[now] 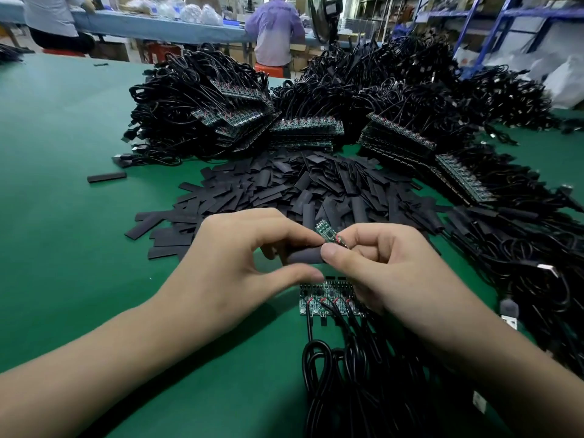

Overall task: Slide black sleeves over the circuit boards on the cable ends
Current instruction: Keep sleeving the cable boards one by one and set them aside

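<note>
The counter (69,159) is covered in dark green matting. Above its near edge, the left hand (240,263) holds a black sleeve (301,257) with curled fingers (294,235), the thumb lying just under it. The right hand (395,273) pinches the wired end of a small green circuit board (325,232) between thumb and forefinger, its other fingers folded in. The board tilts up above the right end of the sleeve and lies outside it, and the left forefinger tip touches the board.

Directly below the hands, a short row of joined boards (328,295) lies flat on the matting. Their black cables (347,374) trail toward the near edge in loops.

Beyond the hands is a wide heap of flat loose sleeves (300,188), and one stray sleeve (106,177) lies well apart on the left. Behind the heap, stacked board strips (306,126) sit among large bundles of coiled cable (177,99), which curve round to the right edge. A USB plug (508,308) lies there.

At the back of the room a person in a purple shirt (275,30) sits on a red stool (268,69), facing away at a blue table (158,26) that carries clear bags. Blue shelving (505,14) stands on the right.
</note>
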